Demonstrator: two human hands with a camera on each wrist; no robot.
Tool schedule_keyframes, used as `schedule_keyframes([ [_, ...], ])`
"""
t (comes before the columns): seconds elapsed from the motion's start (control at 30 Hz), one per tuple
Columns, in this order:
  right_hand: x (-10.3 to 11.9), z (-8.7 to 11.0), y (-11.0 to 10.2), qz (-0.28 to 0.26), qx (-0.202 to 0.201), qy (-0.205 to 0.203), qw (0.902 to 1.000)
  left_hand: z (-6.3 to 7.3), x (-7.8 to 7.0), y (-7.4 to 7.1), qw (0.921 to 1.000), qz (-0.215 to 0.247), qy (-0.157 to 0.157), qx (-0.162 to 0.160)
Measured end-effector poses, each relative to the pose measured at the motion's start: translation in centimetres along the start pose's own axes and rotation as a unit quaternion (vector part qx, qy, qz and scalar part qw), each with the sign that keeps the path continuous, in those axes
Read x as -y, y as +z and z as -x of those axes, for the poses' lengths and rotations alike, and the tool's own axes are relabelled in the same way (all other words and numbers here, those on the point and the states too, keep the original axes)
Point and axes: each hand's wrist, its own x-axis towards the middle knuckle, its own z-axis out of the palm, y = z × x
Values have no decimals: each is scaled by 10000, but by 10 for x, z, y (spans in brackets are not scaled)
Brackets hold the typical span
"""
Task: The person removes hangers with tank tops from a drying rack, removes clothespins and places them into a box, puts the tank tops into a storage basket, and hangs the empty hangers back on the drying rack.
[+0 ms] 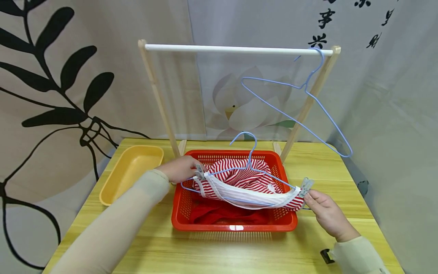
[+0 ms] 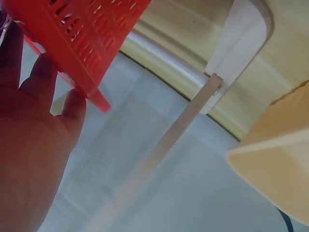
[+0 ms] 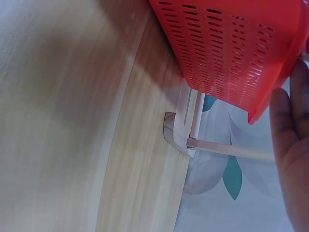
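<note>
A red-and-white striped garment (image 1: pixel 239 177) with a white band (image 1: pixel 246 195) is fastened to a blue wire hanger (image 1: pixel 251 154) by two grey clothespins, one at each end. It lies over the red plastic basket (image 1: pixel 236 227), its hook pointing up. At the band's left end my left hand (image 1: pixel 179 168) pinches one clothespin (image 1: pixel 199 173), with some fingers hidden behind it. My right hand (image 1: pixel 330 213) holds the other clothespin (image 1: pixel 305 187) at the right end, thumb and forefinger at its lower part. Red cloth (image 1: pixel 226 213) lies inside the basket.
Behind the basket stands a wooden rack with a white rail (image 1: pixel 232 48). A second blue hanger (image 1: pixel 301 87) hangs at the rail's right end. To the left on the table (image 1: pixel 205 251) sits a yellow tray (image 1: pixel 113 182). A small black object (image 1: pixel 326 256) lies by my right sleeve.
</note>
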Motion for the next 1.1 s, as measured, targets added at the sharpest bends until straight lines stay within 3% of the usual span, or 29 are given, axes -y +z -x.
schedule_keyframes([
  [0.27, -1, -1, 1, -54, -21, 9, 10000, 8, 4, -1, 9963, 628, -502, -317],
  [0.4, 0, -2, 2, -93, 11, 14, 10000, 12, 6, 0, 9931, 755, -621, -643],
  [0.57, 0, -2, 3, -36, -22, 16, 10000, 18, 8, 3, 9865, 1054, -507, -1145],
  [0.77, 0, -3, 4, 132, -105, 5, 9999, 27, 2, 3, 9757, 1551, -433, -1489],
  [0.93, 0, -2, 5, 336, -188, -47, 9992, 35, -6, 4, 9671, 1862, -261, -1715],
  [1.1, -1, -3, 7, 486, -233, -85, 9985, 41, -10, 10, 9644, 1957, 3, -1781],
])
